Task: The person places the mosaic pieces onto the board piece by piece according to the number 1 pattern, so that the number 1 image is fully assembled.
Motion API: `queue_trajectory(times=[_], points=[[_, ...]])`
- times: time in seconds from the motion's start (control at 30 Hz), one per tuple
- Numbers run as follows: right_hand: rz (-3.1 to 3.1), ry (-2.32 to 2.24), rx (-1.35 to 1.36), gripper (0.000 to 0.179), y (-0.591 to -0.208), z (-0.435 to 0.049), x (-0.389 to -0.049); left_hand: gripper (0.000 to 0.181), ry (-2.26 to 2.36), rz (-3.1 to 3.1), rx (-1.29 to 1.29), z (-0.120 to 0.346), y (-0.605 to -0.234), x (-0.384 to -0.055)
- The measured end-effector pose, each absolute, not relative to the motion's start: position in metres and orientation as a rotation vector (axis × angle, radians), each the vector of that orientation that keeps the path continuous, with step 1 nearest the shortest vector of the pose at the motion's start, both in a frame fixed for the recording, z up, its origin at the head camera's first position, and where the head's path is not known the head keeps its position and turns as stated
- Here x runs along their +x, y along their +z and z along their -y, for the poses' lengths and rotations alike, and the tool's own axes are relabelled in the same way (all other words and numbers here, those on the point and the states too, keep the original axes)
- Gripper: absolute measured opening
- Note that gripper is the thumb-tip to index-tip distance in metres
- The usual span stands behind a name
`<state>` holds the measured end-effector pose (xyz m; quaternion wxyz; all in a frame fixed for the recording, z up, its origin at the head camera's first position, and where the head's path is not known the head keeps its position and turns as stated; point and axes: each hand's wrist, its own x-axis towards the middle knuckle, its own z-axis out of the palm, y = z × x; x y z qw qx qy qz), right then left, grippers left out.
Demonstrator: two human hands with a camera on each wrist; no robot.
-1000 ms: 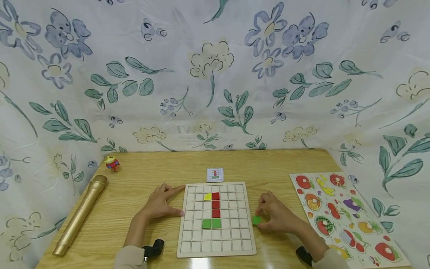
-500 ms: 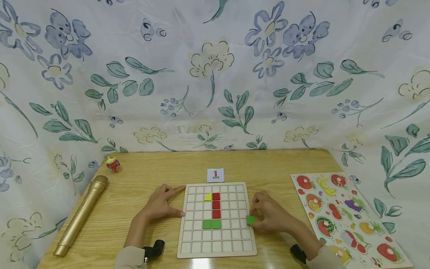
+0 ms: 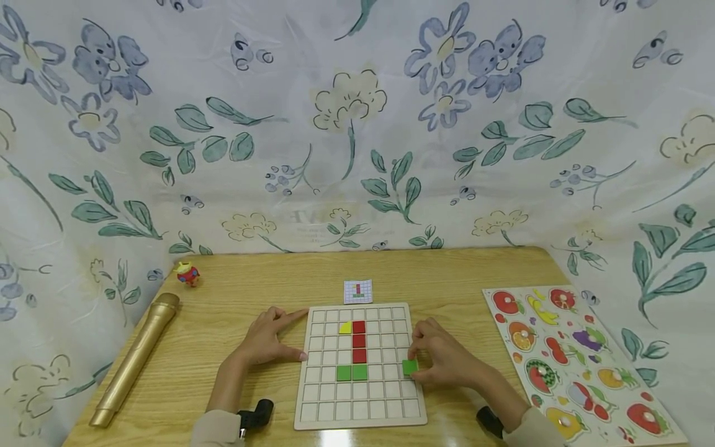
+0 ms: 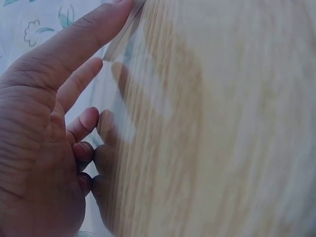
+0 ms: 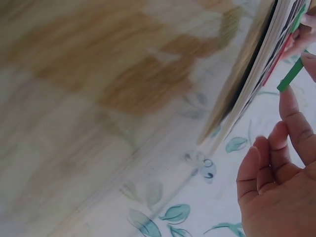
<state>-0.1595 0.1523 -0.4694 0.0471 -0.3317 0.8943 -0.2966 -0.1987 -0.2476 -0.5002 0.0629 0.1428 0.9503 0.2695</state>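
A square wooden grid board lies on the table. In its cells sit a yellow piece with a rounded corner, a column of red square tiles and two green tiles. My right hand pinches a green square tile between thumb and index finger, over the board's right edge. In the right wrist view that green tile appears edge-on, above the board's surface. My left hand touches the board's left edge with thumb and index finger spread; its other fingers curl loosely in the left wrist view.
Behind the board lies a small pattern card. A gold microphone and a small red-and-yellow toy figure are at the left. On the right rests a fruit puzzle board. A floral curtain hangs around the table.
My right hand has moved left with the green tile, from beside the board to over its right edge. The left hand has stayed at the left edge.
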Motion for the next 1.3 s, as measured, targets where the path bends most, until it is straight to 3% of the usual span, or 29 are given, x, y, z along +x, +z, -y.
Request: queue_trajectory(times=[1.3], points=[[-2.791, -0.767, -1.159, 0.019, -0.474, -0.106, -0.161, 0.093, 0.871, -2.854, 0.465, 0.249, -0.503, -0.197]])
